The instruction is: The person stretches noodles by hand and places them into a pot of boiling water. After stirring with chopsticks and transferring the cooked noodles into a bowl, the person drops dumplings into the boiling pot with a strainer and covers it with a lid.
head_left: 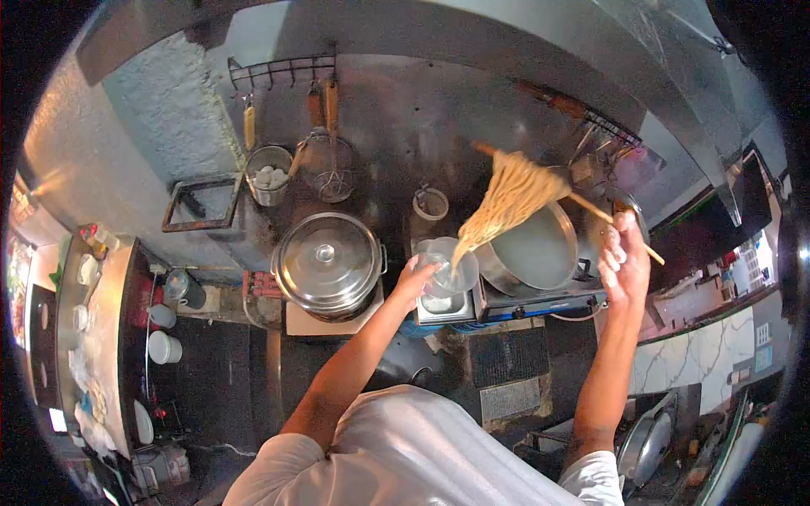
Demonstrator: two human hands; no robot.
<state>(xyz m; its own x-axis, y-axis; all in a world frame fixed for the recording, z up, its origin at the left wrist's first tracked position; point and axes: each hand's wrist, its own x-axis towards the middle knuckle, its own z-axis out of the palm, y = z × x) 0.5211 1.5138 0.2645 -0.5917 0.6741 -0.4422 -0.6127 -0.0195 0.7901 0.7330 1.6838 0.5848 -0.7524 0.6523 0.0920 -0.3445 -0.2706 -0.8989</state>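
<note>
White shirt cloth (422, 447) is filling the foreground. Beyond, a lidded pot (327, 261) is standing left of an open pot (498, 277). Noodles (510, 198) are hanging beside the open pot's rim, their tail trailing to a clear bowl (461, 275); they are seemingly soft, slippery and easily torn, best supported from underneath. The left hand's (413, 283) fingers are curling around the bowl, probably light and flexible; the right hand's (625, 260) are pinching the noodle-bearing stick (591, 209) near one end.

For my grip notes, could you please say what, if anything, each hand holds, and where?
Right hand: wooden stick bearing noodles, near its lower end. Left hand: translucent container, by its left side.
</note>
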